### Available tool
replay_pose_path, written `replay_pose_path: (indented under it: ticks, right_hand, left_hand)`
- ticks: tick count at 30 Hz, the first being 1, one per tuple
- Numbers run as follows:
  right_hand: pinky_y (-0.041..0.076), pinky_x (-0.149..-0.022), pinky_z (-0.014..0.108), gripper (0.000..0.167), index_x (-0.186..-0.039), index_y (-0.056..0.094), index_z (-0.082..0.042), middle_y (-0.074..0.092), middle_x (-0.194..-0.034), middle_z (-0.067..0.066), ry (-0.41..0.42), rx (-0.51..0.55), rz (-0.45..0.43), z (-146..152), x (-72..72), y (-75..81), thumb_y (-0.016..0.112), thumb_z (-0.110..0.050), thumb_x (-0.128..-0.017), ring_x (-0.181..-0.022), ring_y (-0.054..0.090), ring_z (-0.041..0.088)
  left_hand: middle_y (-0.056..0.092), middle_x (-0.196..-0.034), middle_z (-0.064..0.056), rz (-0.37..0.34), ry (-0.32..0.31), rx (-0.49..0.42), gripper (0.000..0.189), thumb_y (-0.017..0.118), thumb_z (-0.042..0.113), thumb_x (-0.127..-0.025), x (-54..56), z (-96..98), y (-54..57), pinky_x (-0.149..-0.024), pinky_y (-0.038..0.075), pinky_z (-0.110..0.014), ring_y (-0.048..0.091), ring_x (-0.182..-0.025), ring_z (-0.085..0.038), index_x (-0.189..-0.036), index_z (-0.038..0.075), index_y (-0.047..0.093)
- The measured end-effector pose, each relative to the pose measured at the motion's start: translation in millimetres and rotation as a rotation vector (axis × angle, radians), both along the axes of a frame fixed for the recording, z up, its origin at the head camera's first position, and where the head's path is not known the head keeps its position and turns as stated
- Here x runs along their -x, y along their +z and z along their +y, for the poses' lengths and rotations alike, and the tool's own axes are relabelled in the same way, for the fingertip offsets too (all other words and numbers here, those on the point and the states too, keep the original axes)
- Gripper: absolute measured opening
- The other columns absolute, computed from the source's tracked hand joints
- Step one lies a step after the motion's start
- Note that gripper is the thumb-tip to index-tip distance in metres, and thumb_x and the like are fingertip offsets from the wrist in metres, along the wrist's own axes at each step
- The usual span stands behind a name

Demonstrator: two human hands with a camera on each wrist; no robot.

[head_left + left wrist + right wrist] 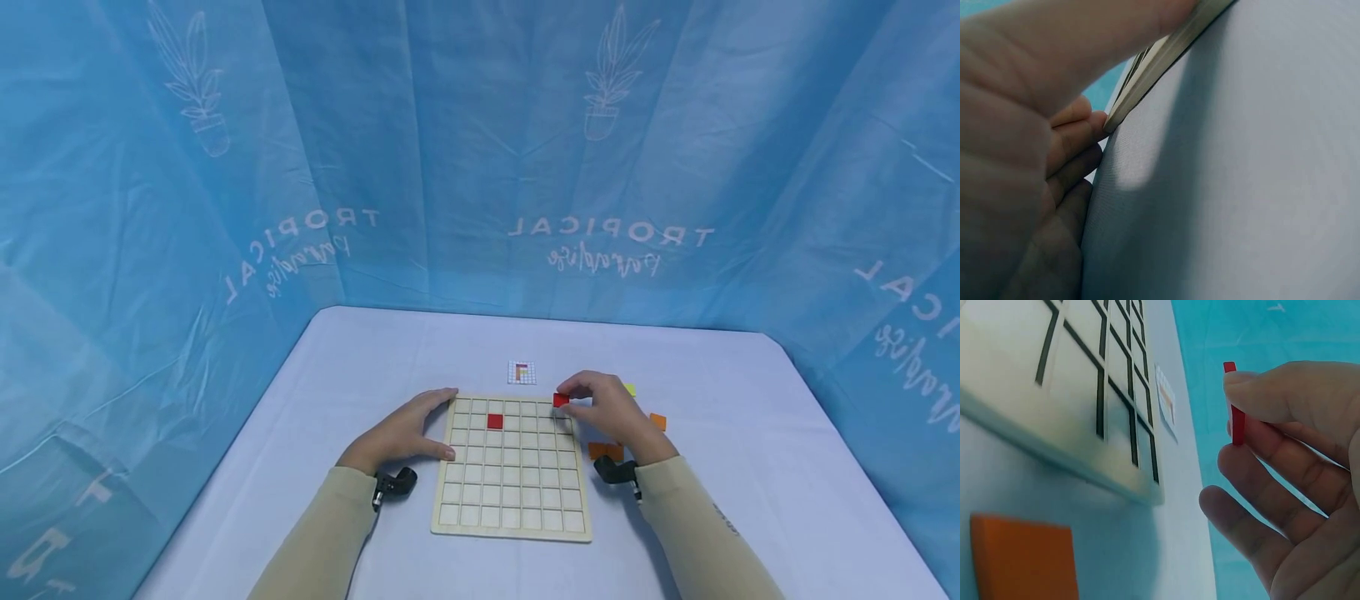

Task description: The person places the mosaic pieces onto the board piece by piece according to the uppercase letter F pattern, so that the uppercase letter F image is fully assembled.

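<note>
The right hand pinches a flat red tile by the far-right corner of a gridded board

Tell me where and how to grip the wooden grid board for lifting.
The board lies flat, wide and thin, so it is probably best gripped by its left and right rims, one hand coming in from each side. The left hand touches the left rim; orange tiles lie just beyond the right one, so approach carefully there.

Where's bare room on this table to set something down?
White cloth is bare left of the left hand, and between the rightmost orange tile and the cloth's right edge. Crowded: the right side of the grid board, with the right hand, its red tile and loose tiles.
</note>
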State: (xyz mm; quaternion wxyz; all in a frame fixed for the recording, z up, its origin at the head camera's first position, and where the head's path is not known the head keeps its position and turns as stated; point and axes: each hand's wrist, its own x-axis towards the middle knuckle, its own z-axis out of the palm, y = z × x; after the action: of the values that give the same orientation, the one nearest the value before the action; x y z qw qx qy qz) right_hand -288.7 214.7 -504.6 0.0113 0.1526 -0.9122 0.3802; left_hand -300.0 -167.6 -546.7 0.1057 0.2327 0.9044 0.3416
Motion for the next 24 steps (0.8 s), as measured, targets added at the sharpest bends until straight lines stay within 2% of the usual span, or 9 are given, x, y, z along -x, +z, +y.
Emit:
replay_pose_path:
  ticks: [9, 15, 24]
  right_hand:
    - [0.056, -0.098, 0.047, 0.024, -0.114, 0.079, -0.012, 0.072, -0.112, -0.004, 0.058, 0.004, -0.031, -16.7, 2.2, -2.1, 0.082, -0.005, -0.091, -0.105, 0.067, 0.021]
    - [0.058, -0.093, 0.041, 0.024, -0.111, 0.079, -0.016, 0.071, -0.106, -0.008, 0.054, 0.001, -0.066, -25.7, 2.0, -5.9, 0.087, -0.01, -0.089, -0.098, 0.065, 0.017]
    - [0.058, -0.09, 0.039, 0.024, -0.107, 0.079, -0.015, 0.07, -0.101, -0.01, 0.111, -0.042, -0.056, -37.3, 1.8, -6.9, 0.089, -0.01, -0.086, -0.092, 0.065, 0.012]
  left_hand:
    - [0.036, -0.167, -0.004, -0.002, -0.005, -0.008, 0.119, 0.098, 0.052, -0.068, 0.9, 0.3, -0.5, -0.124, 0.024, -0.049, 0.026, -0.155, -0.029, -0.165, 0.018, 0.039]
    - [0.036, -0.168, -0.004, -0.005, 0.001, -0.01, 0.118, 0.099, 0.051, -0.068, 0.2, 0.3, 0.6, -0.124, 0.023, -0.05, 0.026, -0.155, -0.029, -0.165, 0.019, 0.039]
    - [0.036, -0.167, -0.004, 0.004, -0.005, -0.006, 0.119, 0.098, 0.054, -0.068, 1.8, -0.9, -2.3, -0.124, 0.024, -0.05, 0.026, -0.155, -0.029, -0.165, 0.019, 0.039]
